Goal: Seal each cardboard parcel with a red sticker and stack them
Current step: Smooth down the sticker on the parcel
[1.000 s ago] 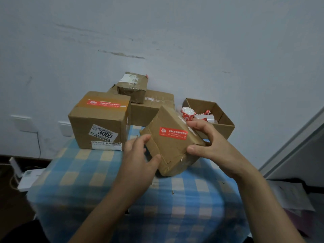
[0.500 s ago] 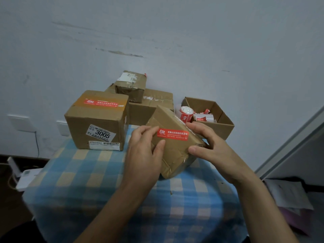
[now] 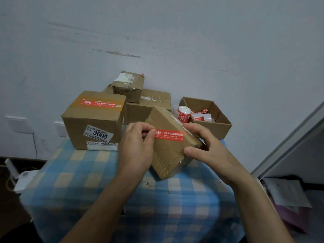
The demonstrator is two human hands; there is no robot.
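i've got left hand (image 3: 136, 144) pinching red sticker (image 3: 169, 135) end, right hand (image 3: 205, 146) gripping the tilted parcel (image 3: 168, 155); table's (image 3: 84, 181) back-left box (image 3: 94, 123) stickered, this one unstacked.

The left hand (image 3: 135, 146) hides the left side of the parcel (image 3: 172, 155). The small words on its sticker (image 3: 169, 135) are too tiny to read. The back box (image 3: 154, 102) is half hidden.

A dim corner: a cloth-covered table set against a pale wall (image 3: 210, 41)

A dark scuff (image 3: 121, 53) streaks the wall; low at the left sit two white wall plates (image 3: 18, 124), a thin cable (image 3: 35, 146) hanging beside them. A blue-and-cream checked tablecloth (image 3: 84, 174) covers the table; at the right, a white panel (image 3: 289, 141) slants above loose papers (image 3: 287, 193).
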